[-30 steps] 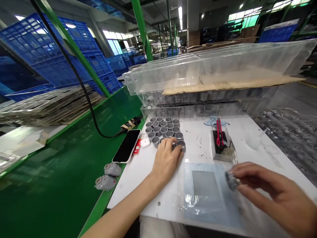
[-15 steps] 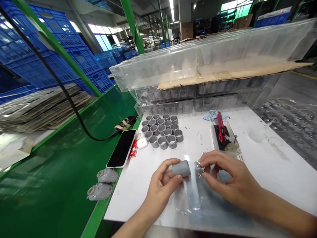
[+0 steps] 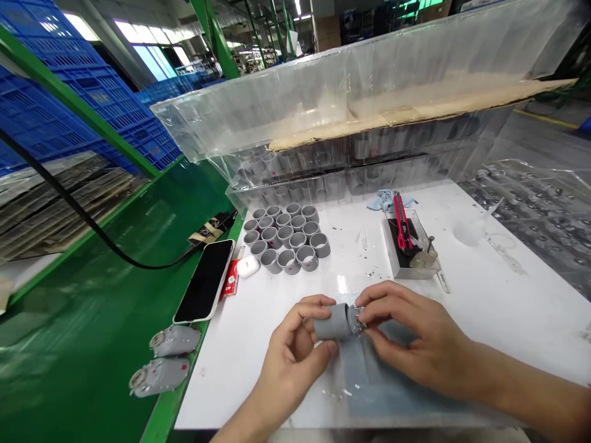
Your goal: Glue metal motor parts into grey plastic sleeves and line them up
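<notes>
Nearer each other than half a second ago, the gray sleeve [image 3: 331, 322] and the small metal part [image 3: 356, 320] now meet end to end between the hands; whether the part is inside the rim or merely against it, I cannot tell. The left hand [image 3: 295, 351] is clamped on the sleeve, fingers above and thumb below, apparently to keep its mouth facing the other piece. The right hand [image 3: 415, 326] pinches the metal part by its outer side, seemingly leaving the inner face free. Matte and cylindrical, the sleeve contrasts with the part's shiny, knobbly surface. Beneath both hands lies a glossy bluish sheet [image 3: 388, 394], perhaps protecting the white bench [image 3: 240, 369]. Beyond the left hand, similar sleeves [image 3: 285, 239] stand upright in a tight cluster, probably for easy picking. Beyond the right hand, a red cutter [image 3: 402, 224] rests in a clear, hard-walled box [image 3: 410, 272].
</notes>
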Tool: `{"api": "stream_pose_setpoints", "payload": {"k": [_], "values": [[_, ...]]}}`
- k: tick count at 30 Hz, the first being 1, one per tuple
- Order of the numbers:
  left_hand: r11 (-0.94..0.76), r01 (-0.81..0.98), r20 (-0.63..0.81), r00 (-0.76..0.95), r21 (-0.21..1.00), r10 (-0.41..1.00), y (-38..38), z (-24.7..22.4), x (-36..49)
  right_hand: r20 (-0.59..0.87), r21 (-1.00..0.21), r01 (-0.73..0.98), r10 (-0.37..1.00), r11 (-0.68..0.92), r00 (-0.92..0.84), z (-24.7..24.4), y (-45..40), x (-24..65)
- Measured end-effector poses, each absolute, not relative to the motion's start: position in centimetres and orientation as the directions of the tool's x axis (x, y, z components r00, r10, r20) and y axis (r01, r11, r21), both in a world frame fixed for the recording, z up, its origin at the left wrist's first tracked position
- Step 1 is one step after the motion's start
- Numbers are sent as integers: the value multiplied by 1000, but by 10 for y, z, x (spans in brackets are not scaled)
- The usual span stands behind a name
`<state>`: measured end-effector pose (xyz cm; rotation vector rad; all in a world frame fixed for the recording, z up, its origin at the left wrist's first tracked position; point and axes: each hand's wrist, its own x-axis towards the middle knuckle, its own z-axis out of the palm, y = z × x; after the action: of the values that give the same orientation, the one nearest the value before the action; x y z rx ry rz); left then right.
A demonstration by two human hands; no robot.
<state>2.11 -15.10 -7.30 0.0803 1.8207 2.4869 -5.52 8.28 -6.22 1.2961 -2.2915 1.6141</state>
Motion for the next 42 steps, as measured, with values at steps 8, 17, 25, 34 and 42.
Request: {"api": "stream_pose_setpoints", "payload": {"k": [8,17,25,34,42], "values": [[-208,10,26,-997,978,75,-152,-67,20,546,-666,-739,-607,104,-577,-64,84,-55],[-298,-10,12,-997,954,71,-149,-68,18,430,-807,-582,-580,95,-691,-63,85,-58],[-261,3,6,-1000,965,8,-147,-72,18,159,-918,-343,-607,199,-778,-61,87,-57],[-222,-19,-17,-1000,975,15,-145,-71,20,238,-891,-415,-589,184,-772,-60,83,-56],[-234,42,56,-997,971,50,-147,-71,20,277,-880,-445,-582,165,-764,-59,83,-55]]}}
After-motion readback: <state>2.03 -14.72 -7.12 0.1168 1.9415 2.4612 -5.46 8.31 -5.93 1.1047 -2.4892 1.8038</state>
